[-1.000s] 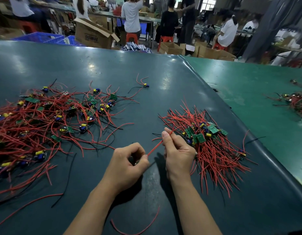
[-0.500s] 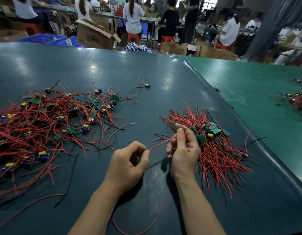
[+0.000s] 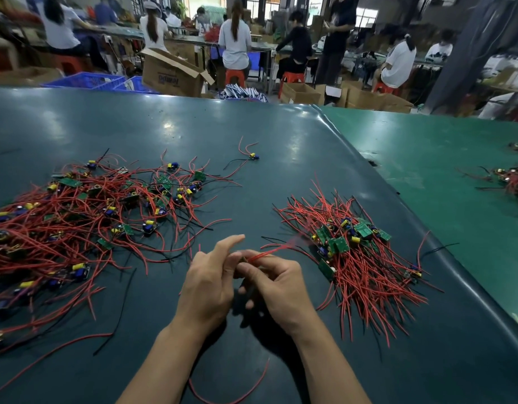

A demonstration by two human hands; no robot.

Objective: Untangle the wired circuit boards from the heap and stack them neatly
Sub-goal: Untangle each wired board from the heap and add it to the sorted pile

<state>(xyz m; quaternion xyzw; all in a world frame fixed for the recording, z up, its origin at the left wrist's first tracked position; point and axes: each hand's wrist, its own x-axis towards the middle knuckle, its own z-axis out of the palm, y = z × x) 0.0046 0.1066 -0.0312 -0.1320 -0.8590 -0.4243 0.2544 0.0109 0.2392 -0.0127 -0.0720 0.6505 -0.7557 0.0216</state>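
A tangled heap of wired circuit boards (image 3: 77,217), small green boards with red and black leads, spreads over the left of the dark table. To the right lies the sorted stack (image 3: 348,246), its boards together and its red wires fanned out. My left hand (image 3: 209,278) and my right hand (image 3: 281,290) meet at the centre front. Between them they pinch one wired circuit board (image 3: 242,260), mostly hidden by the fingers. Its red wires (image 3: 271,250) stick out blurred toward the stack. My left index finger points up.
One lone board (image 3: 253,156) with wires lies farther back. A loose red wire (image 3: 231,396) curls near the front edge between my forearms. A green table (image 3: 441,170) adjoins on the right with another wire heap (image 3: 514,182). People, cardboard boxes and blue crates fill the background.
My right hand has drawn back from the stack's edge to my left hand. The red wire that was stretched between the hands is now gathered at their fingertips.
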